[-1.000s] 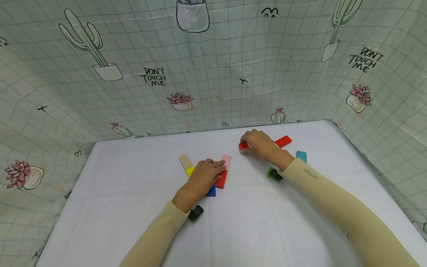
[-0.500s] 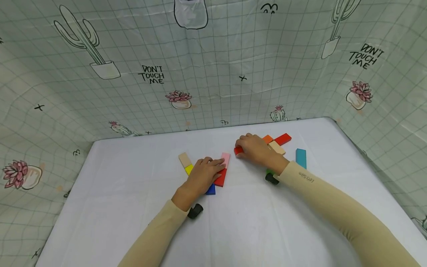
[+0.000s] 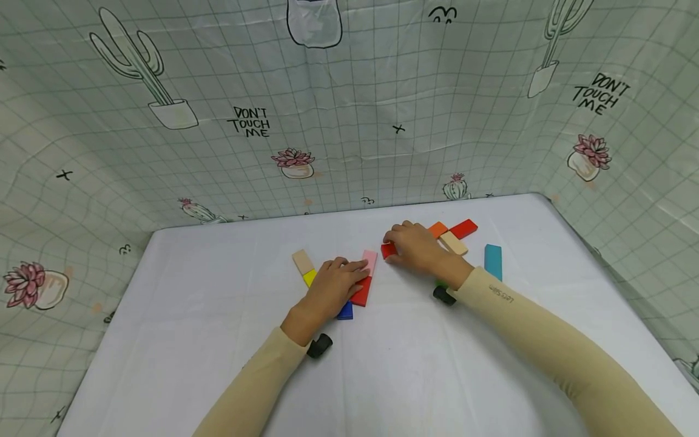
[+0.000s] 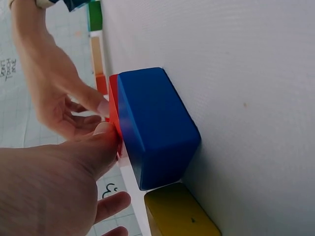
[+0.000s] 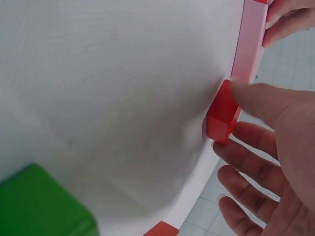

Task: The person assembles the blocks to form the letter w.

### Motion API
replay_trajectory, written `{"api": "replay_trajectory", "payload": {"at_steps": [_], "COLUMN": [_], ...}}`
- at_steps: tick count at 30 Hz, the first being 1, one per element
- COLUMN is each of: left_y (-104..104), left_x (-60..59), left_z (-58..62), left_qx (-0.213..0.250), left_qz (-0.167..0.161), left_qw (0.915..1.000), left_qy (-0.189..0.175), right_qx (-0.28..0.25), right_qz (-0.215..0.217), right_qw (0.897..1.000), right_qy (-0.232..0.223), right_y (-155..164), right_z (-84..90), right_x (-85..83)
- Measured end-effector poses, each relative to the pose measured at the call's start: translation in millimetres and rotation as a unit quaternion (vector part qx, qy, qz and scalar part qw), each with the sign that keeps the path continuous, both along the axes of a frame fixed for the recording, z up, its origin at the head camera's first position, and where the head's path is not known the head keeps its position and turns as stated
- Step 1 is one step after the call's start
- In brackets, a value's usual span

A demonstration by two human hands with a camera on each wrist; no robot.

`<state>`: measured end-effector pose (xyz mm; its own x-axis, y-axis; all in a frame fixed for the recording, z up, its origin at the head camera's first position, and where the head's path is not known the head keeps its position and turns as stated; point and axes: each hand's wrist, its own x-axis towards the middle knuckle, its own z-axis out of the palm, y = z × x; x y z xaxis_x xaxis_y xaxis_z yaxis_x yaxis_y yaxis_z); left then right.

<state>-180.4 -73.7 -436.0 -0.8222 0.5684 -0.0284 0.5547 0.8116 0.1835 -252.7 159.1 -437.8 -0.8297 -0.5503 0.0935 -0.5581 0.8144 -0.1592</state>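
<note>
In the head view my left hand (image 3: 332,285) rests over a line of flat wooden blocks, its fingers touching a pink block (image 3: 370,260) and a red block (image 3: 360,296). A blue block (image 4: 155,125) shows large beside the left thumb in the left wrist view, with a yellow block (image 4: 179,211) near it. Just right of the pink block, my right hand (image 3: 417,249) pinches another red block (image 5: 224,113) between thumb and fingers. In the right wrist view that block is close to the end of the pink block. The left palm hides part of the blocks beneath it.
A tan block (image 3: 303,262) lies at the far left of the line. Behind the right hand lie an orange block (image 3: 438,229), a red block (image 3: 464,229) and a beige block (image 3: 454,243). A teal block (image 3: 493,262) and a partly hidden green block (image 5: 44,206) are farther right.
My right hand has moved left and slightly nearer with the red block, toward the pink one, uncovering the orange and beige blocks. The left hand has stayed in place.
</note>
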Motion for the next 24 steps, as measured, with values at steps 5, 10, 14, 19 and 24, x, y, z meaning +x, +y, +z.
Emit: {"api": "replay_trajectory", "payload": {"at_steps": [5,10,14,19,24], "left_y": [-0.2,-0.3,-0.2,0.0,-0.1], "left_x": [-0.4,-0.8,-0.4,-0.2,0.5], "left_z": [0.2,-1.2,-1.7,-1.7,-0.9], "left_qx": [0.004,0.007,0.008,0.007,0.009], "left_qz": [-0.002,-0.003,-0.002,-0.003,-0.003], "left_qw": [1.0000,1.0000,1.0000,1.0000,1.0000], "left_qy": [-0.003,-0.002,-0.001,0.001,-0.002], "right_qx": [-0.004,-0.005,-0.010,-0.017,-0.021], "right_qz": [0.002,0.001,-0.001,0.001,0.004], "right_qw": [1.000,1.000,1.000,1.000,1.000], "right_qy": [-0.003,-0.002,-0.001,0.000,-0.001], "right_y": [0.0,-2.3,-4.0,-5.1,-6.5], "right_z": [2.7,0.5,-1.0,-2.0,-1.9], "right_x": [1.0,-0.1,-0.9,-1.7,-1.6]}}
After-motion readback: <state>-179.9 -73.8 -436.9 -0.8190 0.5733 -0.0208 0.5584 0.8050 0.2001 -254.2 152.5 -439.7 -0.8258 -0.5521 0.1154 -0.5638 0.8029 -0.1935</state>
